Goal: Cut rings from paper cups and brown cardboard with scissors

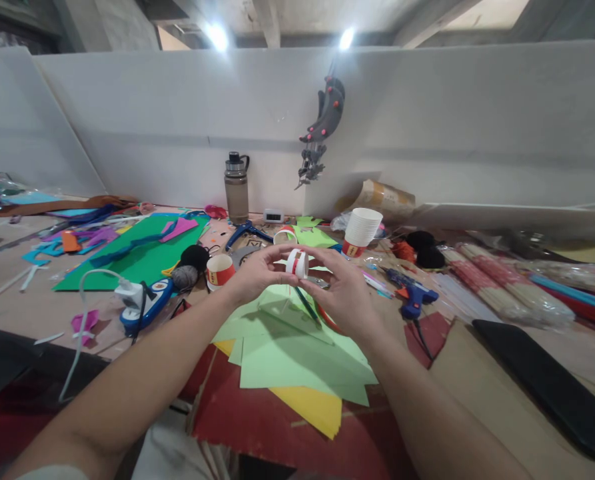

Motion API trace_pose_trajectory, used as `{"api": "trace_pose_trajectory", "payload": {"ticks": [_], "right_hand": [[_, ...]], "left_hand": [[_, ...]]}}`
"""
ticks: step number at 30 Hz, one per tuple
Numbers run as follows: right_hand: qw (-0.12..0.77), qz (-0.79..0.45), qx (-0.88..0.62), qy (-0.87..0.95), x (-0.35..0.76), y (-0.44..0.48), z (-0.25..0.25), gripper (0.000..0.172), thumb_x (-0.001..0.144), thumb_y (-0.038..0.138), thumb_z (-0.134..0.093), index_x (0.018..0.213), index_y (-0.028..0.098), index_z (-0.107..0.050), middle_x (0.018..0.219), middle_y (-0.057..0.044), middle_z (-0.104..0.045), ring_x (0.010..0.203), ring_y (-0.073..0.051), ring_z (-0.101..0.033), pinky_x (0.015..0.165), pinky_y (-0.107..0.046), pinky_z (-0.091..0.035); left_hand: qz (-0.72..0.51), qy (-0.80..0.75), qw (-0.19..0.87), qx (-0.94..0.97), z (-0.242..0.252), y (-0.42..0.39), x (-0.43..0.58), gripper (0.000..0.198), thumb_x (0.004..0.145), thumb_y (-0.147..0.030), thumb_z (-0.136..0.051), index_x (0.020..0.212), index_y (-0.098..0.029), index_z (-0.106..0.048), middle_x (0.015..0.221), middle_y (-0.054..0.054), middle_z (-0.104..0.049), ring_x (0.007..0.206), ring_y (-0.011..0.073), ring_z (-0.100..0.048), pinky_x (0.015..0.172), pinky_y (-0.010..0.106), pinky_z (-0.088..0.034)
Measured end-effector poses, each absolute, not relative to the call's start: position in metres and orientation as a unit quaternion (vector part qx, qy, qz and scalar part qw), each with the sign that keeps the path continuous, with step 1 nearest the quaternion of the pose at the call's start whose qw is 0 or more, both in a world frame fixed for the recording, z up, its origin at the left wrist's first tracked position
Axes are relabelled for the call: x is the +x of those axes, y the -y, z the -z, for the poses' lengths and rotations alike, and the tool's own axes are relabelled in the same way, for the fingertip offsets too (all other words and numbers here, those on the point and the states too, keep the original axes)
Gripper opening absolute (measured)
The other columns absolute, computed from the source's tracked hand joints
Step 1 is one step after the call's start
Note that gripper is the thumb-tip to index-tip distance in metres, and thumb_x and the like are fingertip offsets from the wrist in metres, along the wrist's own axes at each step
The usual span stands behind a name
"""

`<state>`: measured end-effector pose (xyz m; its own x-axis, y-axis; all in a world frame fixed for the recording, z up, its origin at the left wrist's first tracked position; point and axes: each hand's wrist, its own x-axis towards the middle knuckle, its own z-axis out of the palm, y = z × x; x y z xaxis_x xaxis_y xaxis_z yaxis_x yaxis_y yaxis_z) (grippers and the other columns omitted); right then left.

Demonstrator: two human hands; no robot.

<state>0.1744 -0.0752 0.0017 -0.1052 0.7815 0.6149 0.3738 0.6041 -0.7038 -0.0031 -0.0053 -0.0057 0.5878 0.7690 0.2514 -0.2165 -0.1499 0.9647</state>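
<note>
Over the middle of the worktable, a small white roll-like piece with a red band (298,264) is held up between both hands. I cannot tell if it is a tape roll or part of a paper cup. The fingers of my left hand (258,273) close on its left side, and those of my right hand (346,287) close on its right. Below the hands lie light green paper sheets (297,360), with a dark pencil-like stick (304,305) on them. A red and white paper cup (220,271) stands just left of my left hand.
Yellow paper (317,410) shows beneath the green sheets. To the right are a blue glue gun (414,293), a stack of white cups (363,227) and a black phone-like slab (542,387). On the left lie a power strip (150,307) and green board (122,267); a bottle (236,193) stands behind.
</note>
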Motion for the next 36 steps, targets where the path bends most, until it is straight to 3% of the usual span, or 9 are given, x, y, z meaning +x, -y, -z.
{"api": "trace_pose_trajectory", "payload": {"ticks": [10,20,27,36], "right_hand": [[0.557,-0.188,-0.411,0.697,0.1722,0.0757,0.0000,0.044,0.081,0.021,-0.070,0.123,0.029,-0.060,0.125,-0.007,-0.059,0.104,-0.021,-0.064,0.086,-0.037,-0.061],[0.548,-0.166,-0.430,0.698,0.1737,0.0726,0.0053,0.047,0.081,0.019,-0.068,0.126,0.028,-0.059,0.121,-0.008,-0.061,0.099,-0.020,-0.066,0.080,-0.036,-0.062],[0.517,-0.055,-0.445,0.729,0.1755,0.0737,0.0011,0.048,0.078,0.017,-0.071,0.124,0.028,-0.062,0.116,-0.008,-0.067,0.104,-0.024,-0.064,0.087,-0.043,-0.057],[0.510,-0.059,-0.455,0.728,0.1748,0.0734,0.0022,0.048,0.079,0.019,-0.069,0.125,0.031,-0.062,0.116,-0.007,-0.066,0.105,-0.025,-0.063,0.089,-0.045,-0.055]], "left_hand": [[-0.413,-0.206,0.633,0.621,0.0052,0.0080,-0.0016,0.061,0.065,-0.020,-0.082,0.122,-0.024,-0.062,0.109,0.008,-0.067,0.098,0.0209,-0.064,0.086,0.034,-0.050],[-0.393,-0.232,0.595,0.661,0.0012,0.0102,-0.0019,0.065,0.064,-0.021,-0.082,0.126,-0.022,-0.060,0.125,0.011,-0.062,0.105,0.0243,-0.063,0.088,0.038,-0.052],[-0.388,-0.234,0.590,0.668,0.0018,0.0127,-0.0010,0.062,0.067,-0.022,-0.080,0.126,-0.023,-0.061,0.118,0.007,-0.066,0.101,0.0202,-0.063,0.087,0.034,-0.053],[-0.376,-0.234,0.608,0.659,0.0017,0.0126,0.0000,0.062,0.067,-0.023,-0.079,0.126,-0.022,-0.062,0.112,0.008,-0.068,0.095,0.0203,-0.065,0.082,0.034,-0.054]]}}
